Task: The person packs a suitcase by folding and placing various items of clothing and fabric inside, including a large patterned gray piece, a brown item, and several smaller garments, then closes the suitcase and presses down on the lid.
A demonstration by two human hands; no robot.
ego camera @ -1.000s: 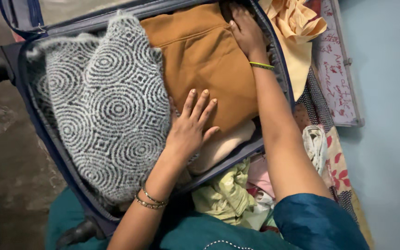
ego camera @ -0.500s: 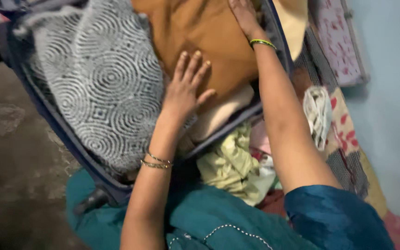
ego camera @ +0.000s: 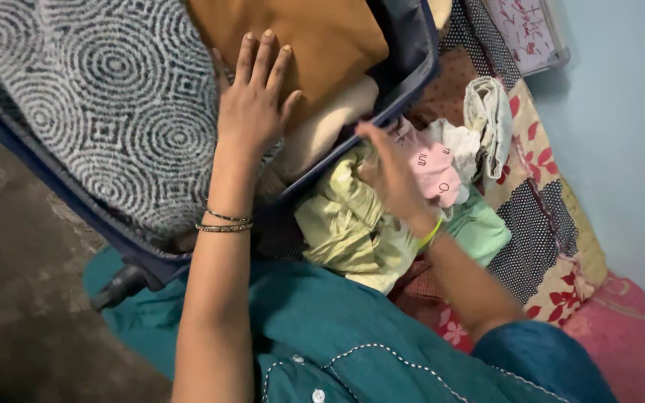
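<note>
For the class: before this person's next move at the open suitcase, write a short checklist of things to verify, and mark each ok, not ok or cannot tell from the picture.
1. Left hand flat on the packed clothes, fingers spread over the mustard garment: ok.
2. Right hand empty: cannot tell, it is blurred above the loose clothes.
3. Loose clothes within reach: ok, the pale yellow-green garment and pink garment lie beside the suitcase.
4. Room left in the suitcase: cannot tell; the patterned grey knit and folded pieces fill the visible part.
5. Suitcase rim clear of cloth: not ok, the cream piece reaches its edge.
</note>
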